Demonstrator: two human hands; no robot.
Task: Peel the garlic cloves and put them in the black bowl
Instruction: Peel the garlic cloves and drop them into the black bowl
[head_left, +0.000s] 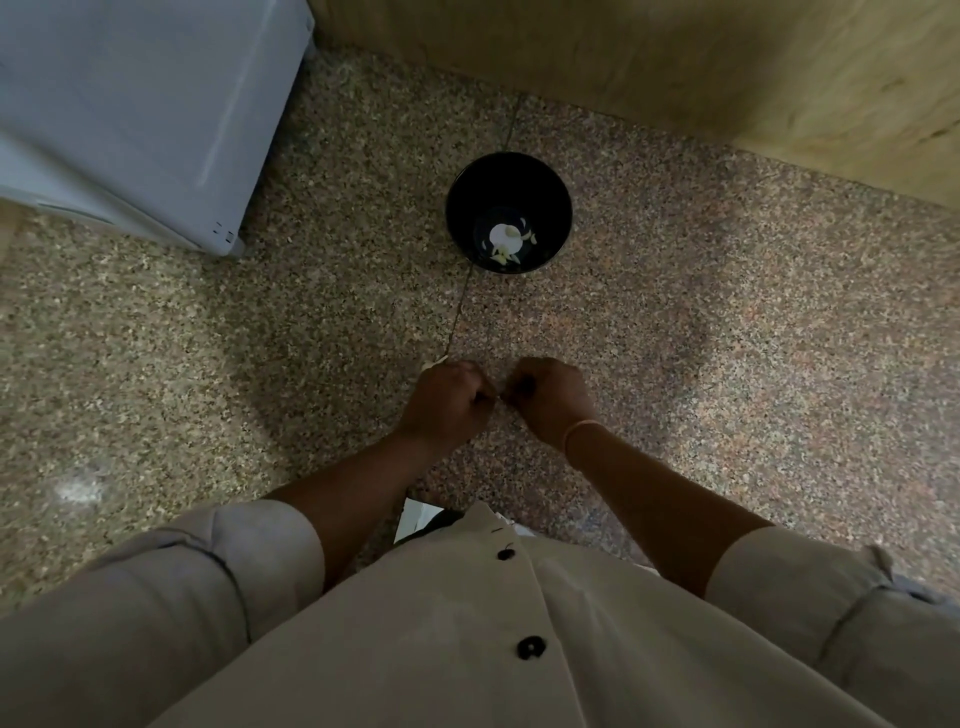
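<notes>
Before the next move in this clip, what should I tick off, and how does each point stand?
1. Black bowl upright and open, beyond the hands: ok.
2. Room in the bowl: only a few pale garlic pieces at the bottom: ok.
3. Grip: left hand and right hand curled, meeting on a small pale garlic clove: ok.
4. Clove fully peeled: cannot tell, the fingers hide it.
5. Path to the bowl: bare speckled stone surface between hands and bowl: ok.
</notes>
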